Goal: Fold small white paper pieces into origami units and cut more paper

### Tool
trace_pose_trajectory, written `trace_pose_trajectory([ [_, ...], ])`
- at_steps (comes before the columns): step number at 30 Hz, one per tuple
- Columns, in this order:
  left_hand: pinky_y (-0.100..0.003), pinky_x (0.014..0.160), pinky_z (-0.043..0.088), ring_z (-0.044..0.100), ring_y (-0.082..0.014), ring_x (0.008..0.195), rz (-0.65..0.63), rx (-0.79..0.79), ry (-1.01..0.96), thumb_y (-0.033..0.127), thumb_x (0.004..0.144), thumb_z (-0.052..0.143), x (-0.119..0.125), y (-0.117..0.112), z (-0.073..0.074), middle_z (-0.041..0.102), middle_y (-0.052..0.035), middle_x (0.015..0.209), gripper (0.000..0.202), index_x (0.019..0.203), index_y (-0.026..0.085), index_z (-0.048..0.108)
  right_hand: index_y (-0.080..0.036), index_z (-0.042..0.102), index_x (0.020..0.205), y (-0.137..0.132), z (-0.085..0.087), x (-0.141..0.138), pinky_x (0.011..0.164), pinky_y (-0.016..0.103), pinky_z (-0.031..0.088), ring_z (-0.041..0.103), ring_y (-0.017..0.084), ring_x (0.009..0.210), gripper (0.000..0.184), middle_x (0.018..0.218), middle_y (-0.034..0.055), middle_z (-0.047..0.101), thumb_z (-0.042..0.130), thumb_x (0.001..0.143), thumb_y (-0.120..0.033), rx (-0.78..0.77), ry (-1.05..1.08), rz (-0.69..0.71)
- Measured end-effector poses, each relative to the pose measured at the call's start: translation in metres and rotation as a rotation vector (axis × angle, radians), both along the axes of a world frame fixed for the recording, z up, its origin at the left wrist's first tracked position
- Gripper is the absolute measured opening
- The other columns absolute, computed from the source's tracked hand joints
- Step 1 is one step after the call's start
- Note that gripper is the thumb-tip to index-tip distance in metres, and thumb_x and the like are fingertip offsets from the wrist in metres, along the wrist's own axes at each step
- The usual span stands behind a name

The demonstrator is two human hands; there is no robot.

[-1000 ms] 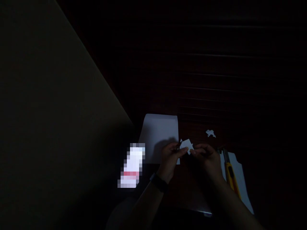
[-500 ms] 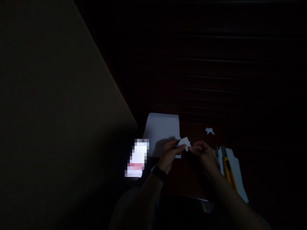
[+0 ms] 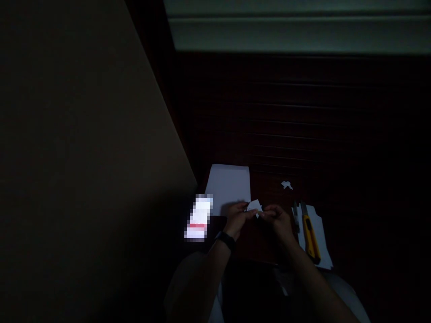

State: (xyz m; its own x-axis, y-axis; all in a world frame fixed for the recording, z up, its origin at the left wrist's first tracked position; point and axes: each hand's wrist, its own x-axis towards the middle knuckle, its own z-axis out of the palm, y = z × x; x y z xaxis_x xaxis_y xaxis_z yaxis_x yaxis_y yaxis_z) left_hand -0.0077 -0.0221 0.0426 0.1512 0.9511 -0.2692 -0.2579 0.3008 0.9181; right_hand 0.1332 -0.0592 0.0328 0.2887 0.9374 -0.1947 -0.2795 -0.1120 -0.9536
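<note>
Pinching a small folded paper (image 3: 255,205) at the near right corner of the white sheet (image 3: 230,186), above the worktop (image 3: 256,246). Gripping its left side with the left hand (image 3: 236,220), closed with thumb in front and fingers behind; nipping its right edge with the right hand (image 3: 278,222), between thumb and fingertips with hardly any gap. Cannot tell the exact contact behind the paper in such dim light.

Could tear at a narrow point from tugging too hard with opposed pinches. Could crease askew from poor sight of the folds, given the weak light. Could slip out of line from a loose hold on so little paper. Could also knock the yellow cutter (image 3: 311,240), well right of the white sheet, by swinging the right forearm outward.

Counting: find one white sheet, or perhaps the top of several; one small folded paper in the hands; one loose folded piece (image 3: 287,185) right of the white sheet; farther right of it, one yellow cutter and one slim grey tool (image 3: 296,217), both on one pale paper pile (image 3: 322,244); one lit screen (image 3: 199,217), pixelated, near the white sheet's near left corner
</note>
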Motion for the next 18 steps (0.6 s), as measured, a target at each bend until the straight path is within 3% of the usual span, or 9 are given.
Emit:
trace_pose_trajectory([
  [5, -0.029, 0.070, 0.050, 0.065, -0.0197, 0.080, -0.026, -0.086, -0.095, 0.033, 0.057, 0.080, 0.004, -0.018, 0.029, 0.068, -0.0110, 0.093, 0.049, 0.098, 0.013, 0.064, -0.020, 0.059, 0.079, -0.013, 0.016, 0.003, 0.055, 0.028, 0.045, 0.058, 0.016, 0.053, 0.035, 0.060, -0.0025, 0.065, 0.078, 0.055, -0.037, -0.067, -0.054, -0.088],
  [8, -0.034, 0.072, 0.052, 0.065, -0.0241, 0.085, -0.140, -0.220, -0.147, 0.052, 0.065, 0.069, -0.001, -0.026, 0.051, 0.067, -0.0154, 0.097, 0.053, 0.100, 0.012, 0.062, -0.020, 0.061, 0.077, -0.021, 0.031, 0.005, 0.054, 0.029, 0.045, 0.057, 0.017, 0.052, 0.032, 0.059, -0.0021, 0.064, 0.077, 0.056, -0.038, -0.099, -0.100, -0.111],
  [11, -0.035, 0.068, 0.052, 0.067, -0.0255, 0.081, -0.121, -0.350, -0.140, 0.065, 0.069, 0.056, -0.005, -0.032, 0.067, 0.068, -0.0191, 0.091, 0.063, 0.099, 0.009, 0.060, -0.020, 0.065, 0.072, -0.027, 0.052, 0.005, 0.055, 0.030, 0.044, 0.058, 0.018, 0.055, 0.024, 0.060, -0.0003, 0.065, 0.074, 0.058, -0.037, -0.113, -0.169, -0.081],
  [15, -0.029, 0.062, 0.052, 0.067, -0.0228, 0.078, -0.104, -0.310, -0.118, 0.059, 0.069, 0.061, -0.003, -0.040, 0.075, 0.067, -0.0165, 0.097, 0.056, 0.097, 0.011, 0.062, -0.022, 0.072, 0.069, -0.034, 0.078, 0.002, 0.072, 0.035, 0.043, 0.060, 0.023, 0.076, 0.011, 0.075, 0.0032, 0.068, 0.068, 0.063, -0.030, -0.069, -0.285, 0.039],
  [18, -0.029, 0.064, 0.052, 0.067, -0.0213, 0.076, -0.095, -0.303, -0.129, 0.053, 0.068, 0.066, -0.004, -0.045, 0.077, 0.067, -0.0153, 0.094, 0.049, 0.090, 0.010, 0.065, -0.026, 0.074, 0.069, -0.038, 0.088, -0.005, 0.078, 0.035, 0.041, 0.058, 0.023, 0.081, 0.011, 0.080, 0.0030, 0.066, 0.064, 0.066, -0.028, -0.028, -0.346, 0.116],
])
